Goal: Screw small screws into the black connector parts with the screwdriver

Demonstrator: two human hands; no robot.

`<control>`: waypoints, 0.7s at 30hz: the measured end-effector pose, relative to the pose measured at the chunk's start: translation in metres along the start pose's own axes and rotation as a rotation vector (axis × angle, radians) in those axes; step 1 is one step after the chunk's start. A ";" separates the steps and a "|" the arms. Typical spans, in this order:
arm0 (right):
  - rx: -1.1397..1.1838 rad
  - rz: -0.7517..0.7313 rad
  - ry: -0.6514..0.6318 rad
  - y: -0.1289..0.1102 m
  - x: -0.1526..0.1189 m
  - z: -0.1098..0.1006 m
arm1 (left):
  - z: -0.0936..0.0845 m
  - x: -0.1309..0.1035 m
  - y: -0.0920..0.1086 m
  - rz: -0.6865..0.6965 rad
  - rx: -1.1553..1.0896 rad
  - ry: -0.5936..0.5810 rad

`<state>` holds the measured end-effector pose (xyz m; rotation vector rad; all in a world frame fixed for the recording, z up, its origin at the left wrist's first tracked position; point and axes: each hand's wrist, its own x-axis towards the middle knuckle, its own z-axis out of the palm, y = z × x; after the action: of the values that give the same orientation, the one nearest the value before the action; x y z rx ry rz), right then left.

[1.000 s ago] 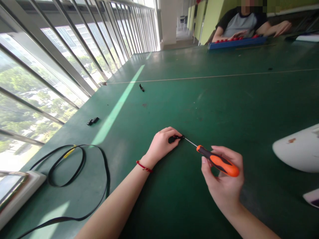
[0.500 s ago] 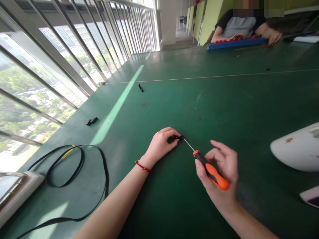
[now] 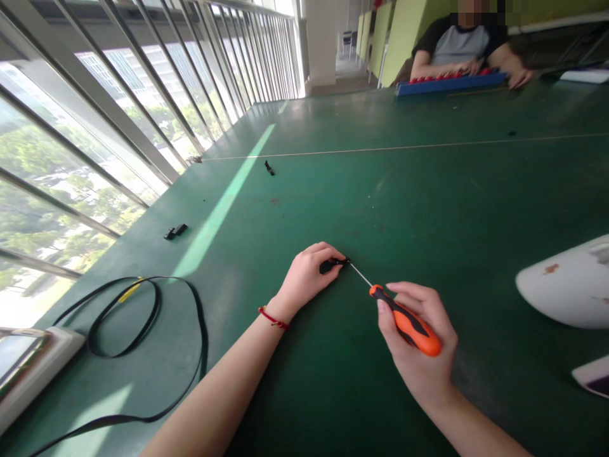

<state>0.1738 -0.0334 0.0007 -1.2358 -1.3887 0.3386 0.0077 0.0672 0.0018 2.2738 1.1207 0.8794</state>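
Note:
Near the middle of the green table (image 3: 323,203), my left hand (image 3: 311,273) pinches a small black part (image 3: 328,265) between thumb and fingers. My right hand (image 3: 423,336) holds an orange and black screwdriver (image 3: 409,324) by its handle. The thin metal shaft points up and left, and its tip meets the right end of the black part. The exact contact is too small to make out. Another small black piece (image 3: 269,168) lies farther back, and a further black piece (image 3: 176,231) lies to the left.
A black strap (image 3: 204,330) lies looped at the left, beside a white-edged device (image 3: 61,349). A white rounded object (image 3: 561,282) stands at the right. Across the table a person (image 3: 461,47) sits behind a blue tray (image 3: 451,84) with red pieces. Railings (image 3: 157,82) border the left side.
The fingers of my right hand have shifted and curled closer around the screwdriver, whose handle has turned slightly. My left hand has stayed put. The person across has moved their hands a little.

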 end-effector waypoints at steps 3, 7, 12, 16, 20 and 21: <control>0.058 0.005 0.087 0.000 0.000 0.001 | 0.000 0.000 0.000 -0.003 0.001 0.007; 0.020 0.064 -0.017 0.001 -0.001 -0.001 | 0.000 0.000 -0.001 -0.005 -0.011 0.011; 0.038 0.028 0.042 -0.001 0.000 0.000 | 0.000 0.000 -0.001 -0.022 -0.008 0.010; 0.038 0.036 0.048 0.000 0.000 0.000 | 0.000 0.000 -0.001 -0.032 -0.004 0.013; -0.030 0.054 -0.031 0.001 -0.001 0.000 | 0.000 0.001 -0.001 -0.038 -0.010 0.016; -0.021 0.038 -0.008 0.000 -0.001 0.000 | -0.001 0.001 -0.001 -0.038 -0.011 0.017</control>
<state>0.1736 -0.0342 0.0000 -1.2806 -1.3801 0.3564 0.0070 0.0686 0.0015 2.2330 1.1599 0.8899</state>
